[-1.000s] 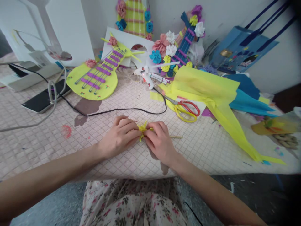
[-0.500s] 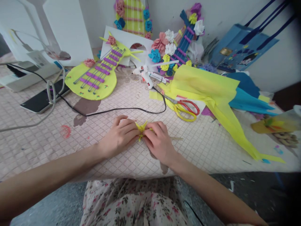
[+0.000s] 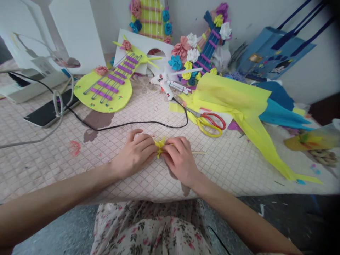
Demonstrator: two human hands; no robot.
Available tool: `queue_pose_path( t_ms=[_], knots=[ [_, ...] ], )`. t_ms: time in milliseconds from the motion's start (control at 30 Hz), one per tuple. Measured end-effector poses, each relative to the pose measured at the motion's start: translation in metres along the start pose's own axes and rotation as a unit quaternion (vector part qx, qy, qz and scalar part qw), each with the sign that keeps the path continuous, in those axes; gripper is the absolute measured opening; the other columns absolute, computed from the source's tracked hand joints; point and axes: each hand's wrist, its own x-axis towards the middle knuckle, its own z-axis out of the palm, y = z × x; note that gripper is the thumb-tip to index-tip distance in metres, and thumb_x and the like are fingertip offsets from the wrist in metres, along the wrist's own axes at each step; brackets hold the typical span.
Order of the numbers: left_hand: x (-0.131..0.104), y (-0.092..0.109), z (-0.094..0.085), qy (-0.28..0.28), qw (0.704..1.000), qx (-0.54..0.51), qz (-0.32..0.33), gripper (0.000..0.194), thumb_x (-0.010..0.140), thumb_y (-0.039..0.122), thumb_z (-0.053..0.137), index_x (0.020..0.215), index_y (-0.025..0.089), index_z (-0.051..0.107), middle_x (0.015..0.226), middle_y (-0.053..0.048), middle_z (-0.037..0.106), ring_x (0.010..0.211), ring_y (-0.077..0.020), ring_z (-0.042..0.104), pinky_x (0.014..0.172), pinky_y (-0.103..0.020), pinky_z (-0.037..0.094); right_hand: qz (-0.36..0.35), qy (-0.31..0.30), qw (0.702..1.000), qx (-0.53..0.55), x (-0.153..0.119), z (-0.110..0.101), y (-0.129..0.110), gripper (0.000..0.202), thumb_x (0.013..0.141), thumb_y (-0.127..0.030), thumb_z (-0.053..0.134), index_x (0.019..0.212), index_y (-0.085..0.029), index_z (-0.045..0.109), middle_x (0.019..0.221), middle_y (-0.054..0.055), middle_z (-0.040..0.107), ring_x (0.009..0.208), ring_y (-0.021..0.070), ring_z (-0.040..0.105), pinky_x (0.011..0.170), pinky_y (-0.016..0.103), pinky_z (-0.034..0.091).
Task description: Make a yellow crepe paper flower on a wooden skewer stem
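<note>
Just above the near part of the table, a small yellow crepe paper flower (image 3: pixel 159 146) sits pinched between my two hands. My left hand (image 3: pixel 135 150) grips its left side, fingertips pressed together. On the other side, my right hand (image 3: pixel 180 157) is closed on the flower's base and on a thin wooden stick (image 3: pixel 199 153), whose free end sticks out to the right. My fingers hide the place where stick and paper meet.
Scissors (image 3: pixel 211 124) with red and yellow handles lie beyond my right hand, near yellow crepe paper (image 3: pixel 231 94). A white glue gun (image 3: pixel 166 86) trails a black cord (image 3: pixel 132 123) across the table. A yellow paper guitar (image 3: pixel 106 88) lies at the back left; a blue bag (image 3: pixel 273 53) stands back right.
The stick's free end has tilted up slightly to lie more level, and the flower has turned a little between my fingers. Both hands stay in almost the same place.
</note>
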Motion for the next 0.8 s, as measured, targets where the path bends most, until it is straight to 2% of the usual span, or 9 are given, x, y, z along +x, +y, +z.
queue_pose_path(
  t_ms=[133, 433, 600, 700, 800],
  knots=[
    [0.0, 0.001, 0.0, -0.023, 1.0, -0.002, -0.021, 0.013, 0.092, 0.022, 0.046, 0.091, 0.021, 0.059, 0.09, 0.0, 0.064, 0.092, -0.0182, 0.055, 0.1, -0.043, 0.03, -0.001, 0.009, 1.0, -0.006, 0.001, 0.001, -0.001, 0.01, 0.087, -0.018, 0.052, 0.082, -0.018, 0.06, 0.098, 0.008, 0.06, 0.094, 0.0222, 0.046, 0.078, 0.039, 0.04],
    [-0.002, -0.001, 0.004, -0.006, 1.0, -0.02, -0.011, 0.008, 0.089, 0.02, 0.052, 0.09, 0.02, 0.06, 0.091, -0.002, 0.065, 0.093, -0.019, 0.054, 0.097, -0.046, 0.032, -0.011, -0.013, 0.999, -0.028, 0.001, 0.0, 0.0, 0.015, 0.091, -0.018, 0.047, 0.085, -0.018, 0.061, 0.102, 0.007, 0.06, 0.095, 0.0214, 0.045, 0.081, 0.038, 0.038],
    [0.0, 0.001, 0.001, -0.008, 1.0, -0.016, -0.021, 0.011, 0.091, 0.02, 0.048, 0.089, 0.02, 0.06, 0.087, -0.001, 0.064, 0.091, -0.0178, 0.054, 0.098, -0.043, 0.031, -0.006, 0.011, 1.0, -0.008, 0.001, -0.001, -0.001, 0.012, 0.089, -0.017, 0.049, 0.084, -0.017, 0.061, 0.1, 0.008, 0.059, 0.094, 0.0213, 0.045, 0.08, 0.037, 0.039],
    [0.0, 0.002, 0.001, -0.004, 0.999, -0.027, -0.034, 0.01, 0.089, 0.02, 0.05, 0.086, 0.02, 0.059, 0.085, 0.0, 0.063, 0.089, -0.0172, 0.054, 0.097, -0.042, 0.032, 0.018, 0.039, 0.999, 0.012, -0.001, -0.003, -0.005, 0.011, 0.088, -0.021, 0.051, 0.085, -0.018, 0.061, 0.093, 0.007, 0.057, 0.09, 0.0208, 0.045, 0.078, 0.037, 0.04],
    [0.001, 0.003, 0.003, 0.01, 0.997, -0.06, -0.049, 0.006, 0.085, 0.016, 0.054, 0.082, 0.019, 0.059, 0.081, 0.0, 0.063, 0.086, -0.0169, 0.054, 0.093, -0.041, 0.034, 0.043, 0.037, 0.998, 0.017, -0.002, -0.004, -0.012, 0.016, 0.087, -0.024, 0.052, 0.074, -0.018, 0.06, 0.08, 0.005, 0.054, 0.083, 0.0198, 0.044, 0.075, 0.036, 0.04]
  ],
)
